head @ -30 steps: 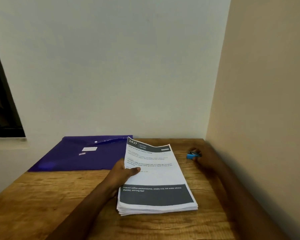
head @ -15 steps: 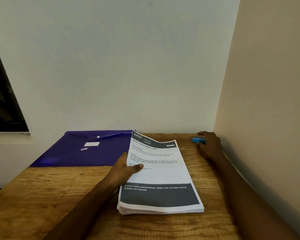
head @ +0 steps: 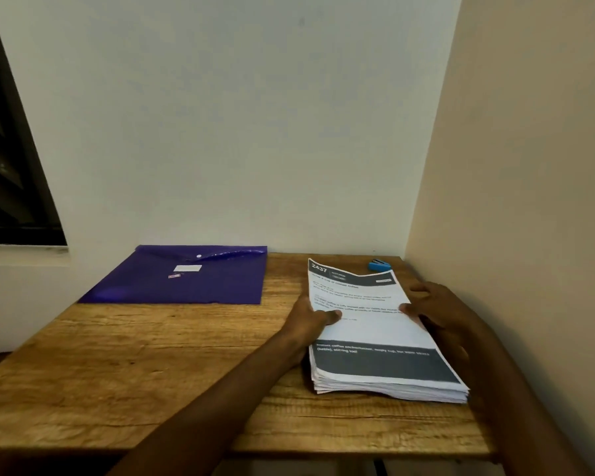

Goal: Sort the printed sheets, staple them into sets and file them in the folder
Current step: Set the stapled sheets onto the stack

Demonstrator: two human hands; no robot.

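Both hands sit on a thick stack of printed sheets (head: 375, 331) lying on the wooden desk (head: 152, 365) near its right side. The left hand (head: 311, 317) is at the stack's left edge, thumb laid across the top page and the other fingers tucked at or under the side, so its grip grasps that edge. The right hand (head: 437, 310) is at the stack's right edge, thumb on top of the page and fingers spread along the side; its grip holds the opposite edge. The top sheet lies between the 2 grips, its far end curled slightly upward, with the number 2437 in a dark header and a dark band across its near end.

Beyond the right hand's grip, near the corner where the 2 walls meet, lies a small blue stapler (head: 379, 265), apart from the fingers and just past the far edge of the stack. To the left of the left hand's grip, well apart from it, a purple folder (head: 193, 283) lies flat against the back wall, its flap shut with a snap button and a small white label on its face
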